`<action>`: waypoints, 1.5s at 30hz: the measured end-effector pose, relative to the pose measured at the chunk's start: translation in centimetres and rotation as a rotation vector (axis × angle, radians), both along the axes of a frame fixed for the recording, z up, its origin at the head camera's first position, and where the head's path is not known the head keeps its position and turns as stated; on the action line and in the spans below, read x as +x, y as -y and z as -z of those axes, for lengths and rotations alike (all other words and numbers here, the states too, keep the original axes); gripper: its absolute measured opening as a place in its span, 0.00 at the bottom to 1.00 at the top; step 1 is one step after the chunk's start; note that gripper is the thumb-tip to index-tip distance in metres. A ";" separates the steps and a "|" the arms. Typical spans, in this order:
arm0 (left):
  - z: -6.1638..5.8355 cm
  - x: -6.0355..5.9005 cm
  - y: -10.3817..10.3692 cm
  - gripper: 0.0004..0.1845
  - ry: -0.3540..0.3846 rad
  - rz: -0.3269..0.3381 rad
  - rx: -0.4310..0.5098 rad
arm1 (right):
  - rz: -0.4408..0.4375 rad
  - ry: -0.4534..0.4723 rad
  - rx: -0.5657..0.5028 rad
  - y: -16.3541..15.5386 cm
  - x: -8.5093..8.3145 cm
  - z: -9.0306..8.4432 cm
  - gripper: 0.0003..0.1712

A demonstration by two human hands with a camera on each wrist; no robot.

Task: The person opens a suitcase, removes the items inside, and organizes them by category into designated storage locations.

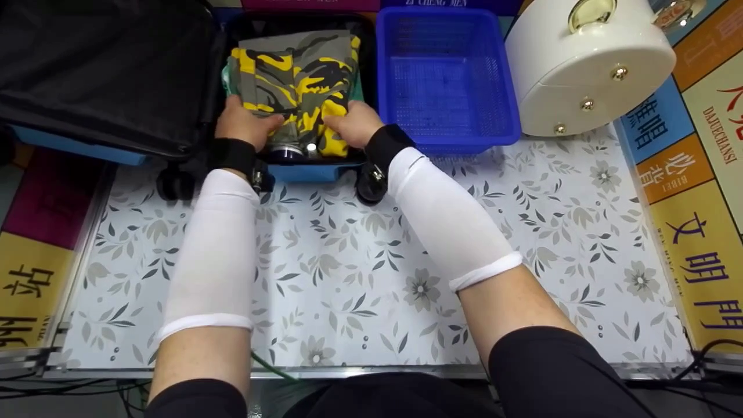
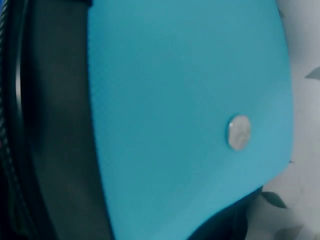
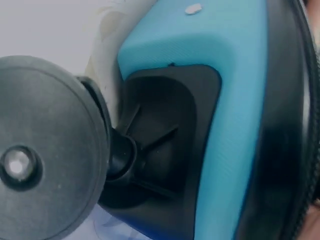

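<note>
1. The cloth (image 1: 302,81), grey and black with yellow camouflage patches, lies folded inside the tray of the open suitcase (image 1: 313,173).
2. The left hand (image 1: 246,123) grips the cloth at its near left edge, thumb laid across the top; its other fingers are mostly hidden down the side.
3. The right hand (image 1: 357,125) grips the near right edge, thumb on top and pointing inward, the fingers bent around the side.
4. A jar (image 1: 287,152) sits at the near edge of the tray, between the hands, partly under the cloth; from this angle it is probably a jar, though little more than its top shows.
5. Green fabric (image 1: 227,75) pokes out at the left of the cloth.
6. The suitcase's black-lined lid (image 1: 98,75) lies opened out to the left.
7. A wheel (image 3: 47,150) fills much of the right wrist view, beside the blue shell; the left wrist view shows the shell with a round stud (image 2: 239,132).
8. Just right of the suitcase stands a blue basket (image 1: 447,141), and beyond it a white case (image 1: 592,75) with gold knobs.
9. All stand on a table (image 1: 348,261) with a leaf-and-flower cover.
</note>
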State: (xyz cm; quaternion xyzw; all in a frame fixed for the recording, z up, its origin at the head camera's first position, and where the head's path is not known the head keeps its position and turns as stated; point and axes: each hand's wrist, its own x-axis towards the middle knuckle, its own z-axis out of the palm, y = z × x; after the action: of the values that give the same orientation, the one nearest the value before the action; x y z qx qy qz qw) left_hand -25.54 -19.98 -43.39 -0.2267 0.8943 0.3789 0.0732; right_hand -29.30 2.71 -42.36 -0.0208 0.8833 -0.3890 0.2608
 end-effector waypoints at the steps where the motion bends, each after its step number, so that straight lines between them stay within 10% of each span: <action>1: 0.1 0.0 0.2 0.53 -0.016 -0.005 0.026 | 0.009 -0.002 -0.018 0.1 0.0 0.1 0.44; 15: -1.2 -0.4 0.5 0.40 -0.293 -0.093 0.257 | 0.237 -0.124 -0.464 -0.5 0.2 0.4 0.24; 26: -1.4 -0.5 0.9 0.48 -0.021 -0.057 0.321 | 0.269 -0.167 -0.534 -1.6 -0.1 -0.9 0.26; 36: -2.2 -0.1 0.4 0.53 0.071 0.023 0.302 | 0.188 -0.235 -0.522 -2.4 -0.2 -1.8 0.24; 45: -2.9 0.2 0.5 0.46 -0.012 0.043 0.308 | 0.156 -0.317 -0.547 -2.9 -0.2 -3.5 0.23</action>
State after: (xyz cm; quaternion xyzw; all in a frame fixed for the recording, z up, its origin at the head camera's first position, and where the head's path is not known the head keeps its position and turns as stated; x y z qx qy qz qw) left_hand -25.36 -20.45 -40.53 -0.1914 0.8307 0.5111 0.1101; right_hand -29.48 5.59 -38.87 -0.0826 0.7746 -0.6227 0.0740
